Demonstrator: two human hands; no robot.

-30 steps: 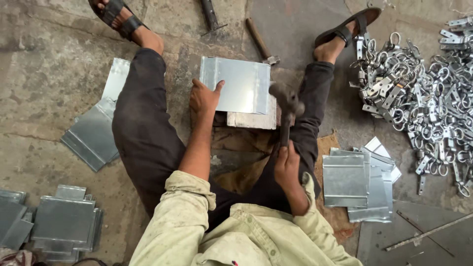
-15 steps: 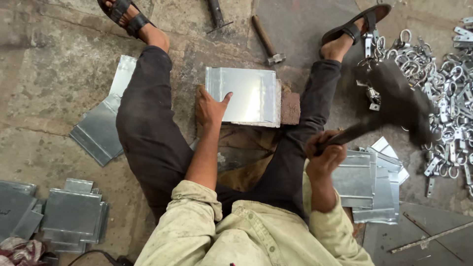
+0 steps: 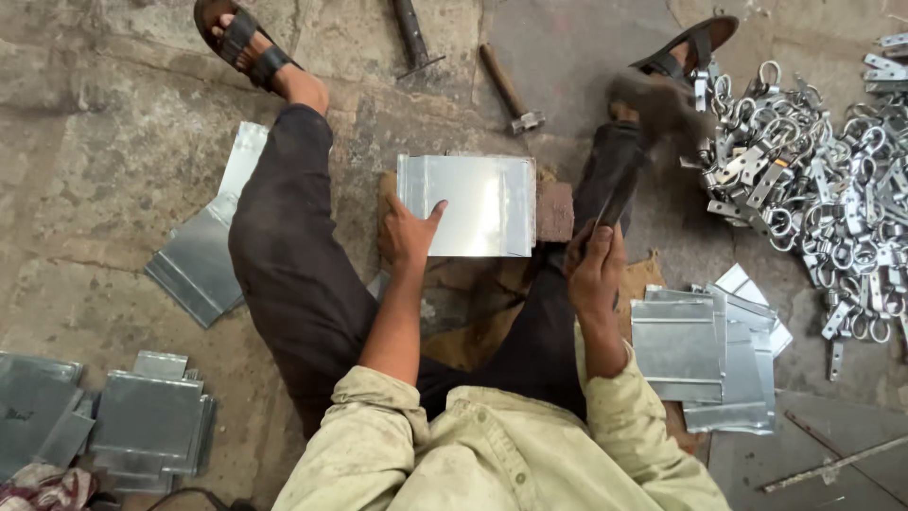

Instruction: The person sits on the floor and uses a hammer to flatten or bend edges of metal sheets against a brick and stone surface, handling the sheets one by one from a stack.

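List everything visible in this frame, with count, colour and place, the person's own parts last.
Metal sheet: one, silver, on block between the legs.
Block: one, brown, under sheet's right edge.
Mallet: one, dark, blurred, raised at right.
Spare hammer: one, wooden handle, floor above.
Sheet stacks: several, silver, right, left and lower left.
Metal clamps: heap, silver, far right.
Left hand: pressing sheet.
Right hand: gripping mallet handle.

Silver sheet, dark trousers — grey floor

The metal sheet (image 3: 473, 203) is shiny silver; the trousers (image 3: 284, 255) are dark brown, the shirt (image 3: 492, 445) pale beige with stains — the sandals (image 3: 241, 47) black, the brick (image 3: 555, 211) reddish-brown.
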